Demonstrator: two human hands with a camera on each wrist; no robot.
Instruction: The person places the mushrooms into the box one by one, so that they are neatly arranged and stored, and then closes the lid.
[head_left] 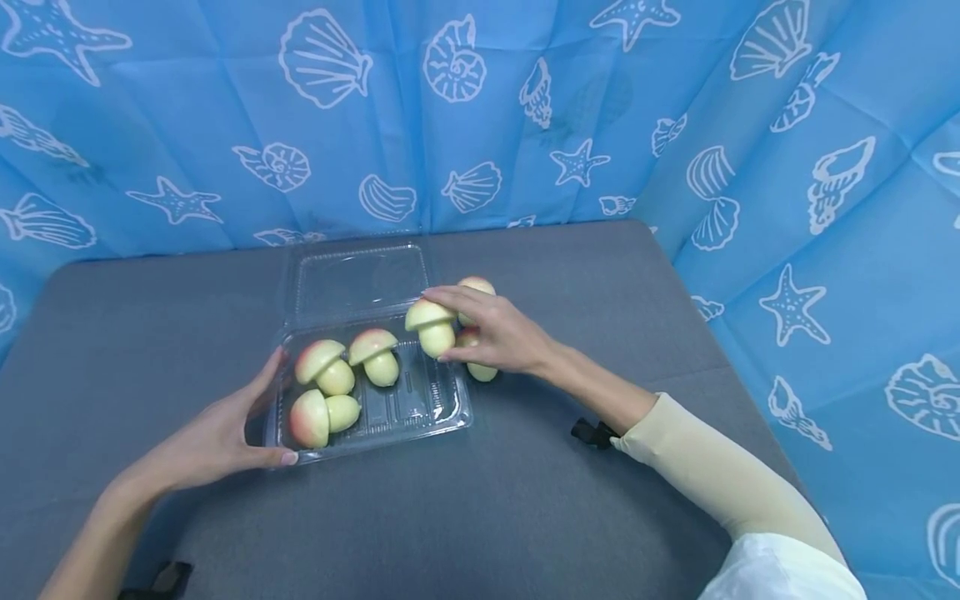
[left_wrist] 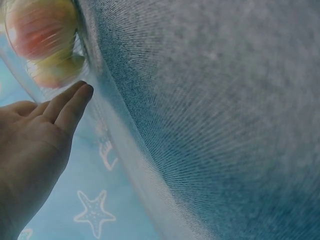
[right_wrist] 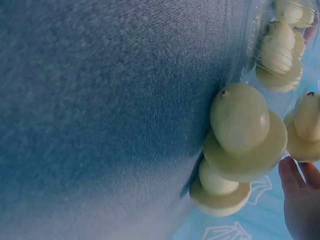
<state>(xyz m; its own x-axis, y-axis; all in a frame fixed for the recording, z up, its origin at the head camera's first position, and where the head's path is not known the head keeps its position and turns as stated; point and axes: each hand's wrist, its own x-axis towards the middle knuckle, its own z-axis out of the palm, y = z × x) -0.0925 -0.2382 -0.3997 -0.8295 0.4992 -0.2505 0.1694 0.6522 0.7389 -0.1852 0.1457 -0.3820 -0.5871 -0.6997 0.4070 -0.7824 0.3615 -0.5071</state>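
Note:
My right hand (head_left: 502,329) pinches a pale yellow toy mushroom (head_left: 435,327) between thumb and fingers, over the right part of a clear plastic box (head_left: 408,432). Inside the box, toward the left, lie three more mushrooms with pink-tinged caps, one of them a tipped mushroom (head_left: 309,419) at the front. With fingers and thumb spread fairly straight, my left hand (head_left: 213,437) touches the box's left side. Beyond the right hand, partly hidden by it, are a far loose mushroom (head_left: 477,286) and a nearer loose mushroom (head_left: 482,372); both show in the right wrist view.
The box's clear lid (head_left: 360,279) lies folded back behind it. A grey cloth (head_left: 525,500) covers the table. Blue curtain (head_left: 510,125) with white shell prints hangs along the back and right edges. A black strap piece (head_left: 592,433) shows under the right forearm.

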